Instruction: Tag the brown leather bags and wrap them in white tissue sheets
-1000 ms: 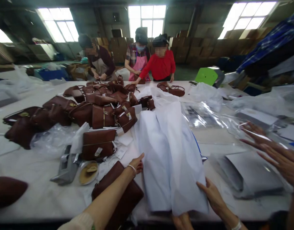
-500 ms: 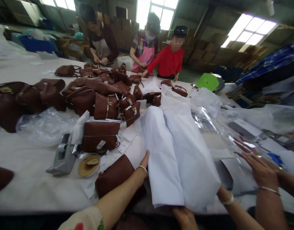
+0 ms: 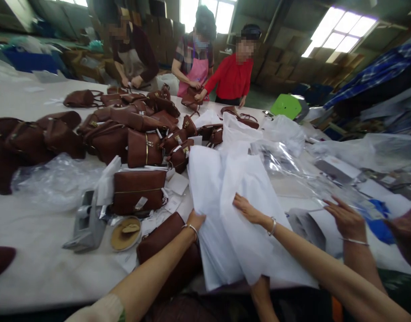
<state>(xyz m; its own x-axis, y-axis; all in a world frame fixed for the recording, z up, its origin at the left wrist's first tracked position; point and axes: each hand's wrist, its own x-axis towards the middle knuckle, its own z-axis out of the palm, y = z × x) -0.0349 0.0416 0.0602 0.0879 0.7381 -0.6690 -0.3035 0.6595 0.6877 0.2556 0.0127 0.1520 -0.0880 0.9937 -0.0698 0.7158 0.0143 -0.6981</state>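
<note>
A large, limp white sheet (image 3: pixel 208 188), in overlapping folds, lies in front of me. I cannot tell whether it is a bag. My left hand (image 3: pixel 195 220), wearing a silver bracelet, grips its left edge. My right hand (image 3: pixel 247 209), also with a bracelet, reaches in from the right, its fingers closed on the sheet's upper fold. Another hand (image 3: pixel 261 286), probably a co-worker's, is partly hidden under the lower edge. Below my left forearm lies a brown leather handbag (image 3: pixel 165 241), partly covered. A second brown handbag (image 3: pixel 140 192) rests beyond it.
A grey tape dispenser (image 3: pixel 87 226) and a roll of tan tape (image 3: pixel 126 232) sit at left. Many brown bags (image 3: pixel 111 141) are heaped behind. Clear plastic (image 3: pixel 279 156) spreads at right, near a co-worker's hand (image 3: pixel 348 219). Several people stand across the table (image 3: pixel 31 273).
My right hand has moved from the sheet's lower right corner up onto its middle. The sheet has crumpled and shifted left. The co-worker's hands at right have moved apart.
</note>
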